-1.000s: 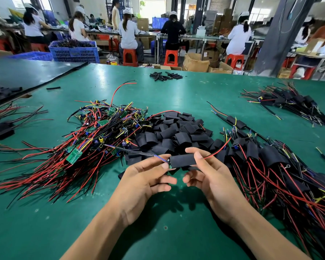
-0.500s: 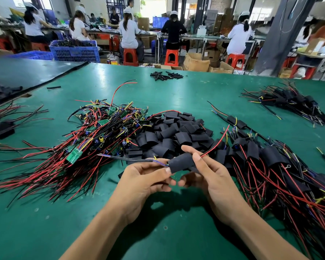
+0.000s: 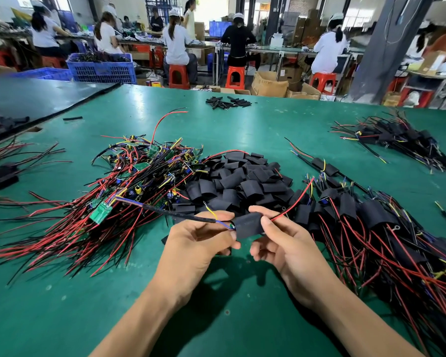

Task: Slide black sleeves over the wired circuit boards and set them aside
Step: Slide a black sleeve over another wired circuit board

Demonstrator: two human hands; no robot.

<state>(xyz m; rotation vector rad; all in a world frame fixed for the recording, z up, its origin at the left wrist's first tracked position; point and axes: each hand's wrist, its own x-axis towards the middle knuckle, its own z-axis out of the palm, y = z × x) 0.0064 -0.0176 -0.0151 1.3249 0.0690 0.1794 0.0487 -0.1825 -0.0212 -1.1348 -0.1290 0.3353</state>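
Clamping right hand (image 3: 289, 243) fingers (image 3: 267, 222) on the flat black tubular sleeve (image 3: 249, 224), pinching its black wire lead (image 3: 180, 215) with left hand (image 3: 198, 243) fingers (image 3: 222, 215), probably to draw the sleeve fully home. Held over the green tabletop (image 3: 242, 305), near the sleeved heap (image 3: 371, 222) for easy dropping.

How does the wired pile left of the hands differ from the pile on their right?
The left pile shows bare green boards among its wires; the right pile shows black sleeves over them. The left pile's wires fan out leftward; the right pile's trail toward the near right. Both hold red and black wires.
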